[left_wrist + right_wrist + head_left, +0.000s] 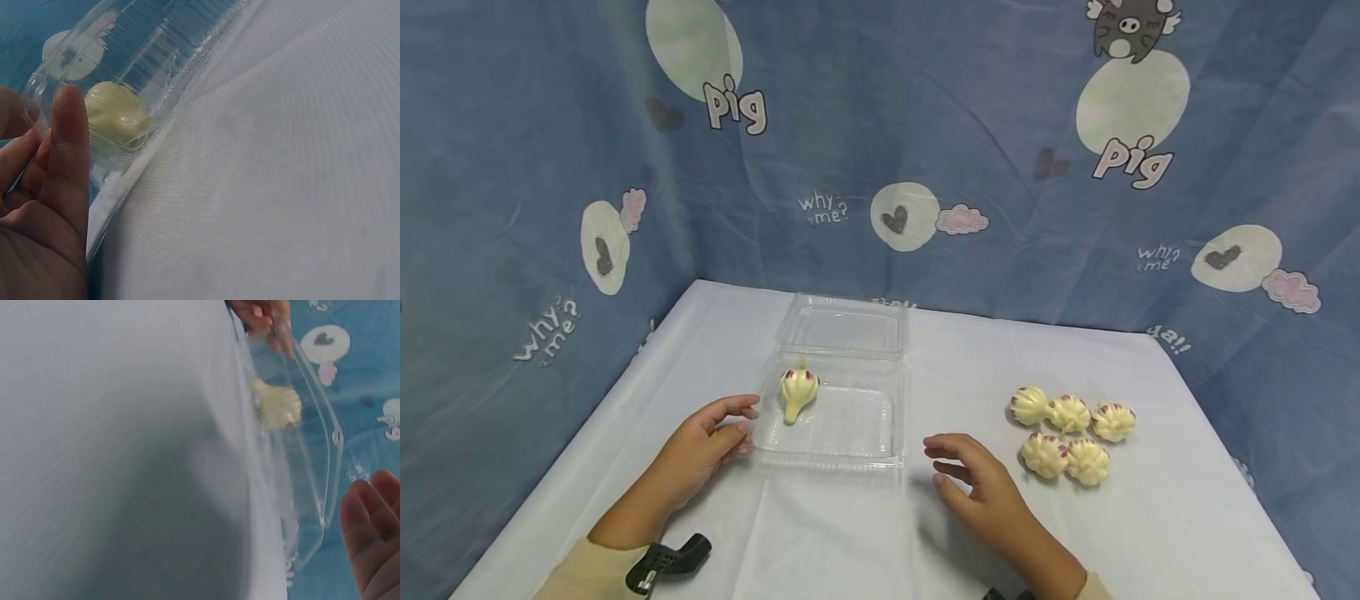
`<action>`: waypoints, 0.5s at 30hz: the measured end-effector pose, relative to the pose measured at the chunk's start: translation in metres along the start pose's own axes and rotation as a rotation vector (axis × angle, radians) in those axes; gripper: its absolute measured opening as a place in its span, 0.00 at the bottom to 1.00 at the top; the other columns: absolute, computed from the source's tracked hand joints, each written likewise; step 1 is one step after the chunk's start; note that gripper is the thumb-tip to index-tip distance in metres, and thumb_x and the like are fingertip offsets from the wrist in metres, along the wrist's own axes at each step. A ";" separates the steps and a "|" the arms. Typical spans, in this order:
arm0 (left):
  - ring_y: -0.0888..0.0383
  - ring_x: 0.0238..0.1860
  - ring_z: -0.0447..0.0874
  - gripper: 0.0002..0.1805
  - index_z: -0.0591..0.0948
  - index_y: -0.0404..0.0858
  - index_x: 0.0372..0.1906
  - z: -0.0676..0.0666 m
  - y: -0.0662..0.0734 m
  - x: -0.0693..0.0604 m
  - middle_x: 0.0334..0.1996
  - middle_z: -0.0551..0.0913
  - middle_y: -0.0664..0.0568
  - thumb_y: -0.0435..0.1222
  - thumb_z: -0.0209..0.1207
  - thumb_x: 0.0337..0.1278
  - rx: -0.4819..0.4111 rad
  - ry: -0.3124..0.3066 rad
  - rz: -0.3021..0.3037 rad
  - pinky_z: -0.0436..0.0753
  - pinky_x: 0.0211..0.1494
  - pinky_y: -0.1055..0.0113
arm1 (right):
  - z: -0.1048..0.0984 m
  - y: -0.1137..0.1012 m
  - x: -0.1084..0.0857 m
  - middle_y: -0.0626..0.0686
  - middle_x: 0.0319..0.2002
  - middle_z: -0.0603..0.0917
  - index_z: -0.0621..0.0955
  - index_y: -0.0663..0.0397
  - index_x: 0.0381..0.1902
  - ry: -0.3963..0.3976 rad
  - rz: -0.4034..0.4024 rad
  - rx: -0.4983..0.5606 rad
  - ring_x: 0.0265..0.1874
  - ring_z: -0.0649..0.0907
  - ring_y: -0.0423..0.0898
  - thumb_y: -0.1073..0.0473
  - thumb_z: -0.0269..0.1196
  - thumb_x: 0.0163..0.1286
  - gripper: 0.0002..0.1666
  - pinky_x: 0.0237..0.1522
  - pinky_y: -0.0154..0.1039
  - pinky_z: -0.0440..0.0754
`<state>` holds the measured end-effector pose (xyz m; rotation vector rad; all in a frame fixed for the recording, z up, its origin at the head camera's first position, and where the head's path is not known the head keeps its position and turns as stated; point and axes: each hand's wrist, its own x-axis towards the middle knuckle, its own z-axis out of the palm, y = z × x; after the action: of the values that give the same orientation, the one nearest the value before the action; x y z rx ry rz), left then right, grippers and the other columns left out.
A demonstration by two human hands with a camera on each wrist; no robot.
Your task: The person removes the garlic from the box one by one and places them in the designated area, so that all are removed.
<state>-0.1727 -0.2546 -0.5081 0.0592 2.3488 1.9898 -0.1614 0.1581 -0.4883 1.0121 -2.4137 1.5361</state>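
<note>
A clear plastic clamshell box (827, 450) lies on the table with its lid (842, 325) folded back. Inside its left part lies one cream garlic bulb (799, 387) with purple streaks, its thick stem toward the front. My left hand (703, 446) is at the box's left edge, fingers loosely bent and touching or almost touching the rim; the left wrist view has the box wall right by the fingers (69, 137). To the right of the box hovers my right hand (977, 487), holding nothing, its fingers relaxed and apart from the box.
Several more garlic bulbs (1067, 414) sit in two loose rows at the right of the white table (835, 533). Blue printed cloth (1000, 250) hangs behind the table and along its sides. A black strap (670, 562) is around my left wrist.
</note>
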 end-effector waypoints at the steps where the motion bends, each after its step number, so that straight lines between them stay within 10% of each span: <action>1: 0.65 0.38 0.80 0.24 0.71 0.31 0.73 0.000 -0.001 0.000 0.55 0.76 0.51 0.31 0.55 0.79 -0.002 0.001 0.000 0.88 0.47 0.70 | 0.001 -0.001 0.002 0.52 0.61 0.81 0.78 0.49 0.65 -0.008 0.006 0.002 0.59 0.85 0.56 0.75 0.63 0.71 0.28 0.58 0.51 0.86; 15: 0.64 0.41 0.81 0.24 0.72 0.34 0.73 0.001 0.001 0.000 0.59 0.74 0.42 0.31 0.55 0.78 0.041 0.022 -0.019 0.88 0.47 0.70 | 0.023 -0.028 0.032 0.48 0.63 0.79 0.77 0.45 0.67 -0.095 0.095 0.063 0.62 0.83 0.57 0.71 0.63 0.73 0.28 0.62 0.45 0.84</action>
<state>-0.1728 -0.2533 -0.5075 0.0175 2.3948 1.9440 -0.1638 0.1166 -0.4646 1.0181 -2.5263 1.6403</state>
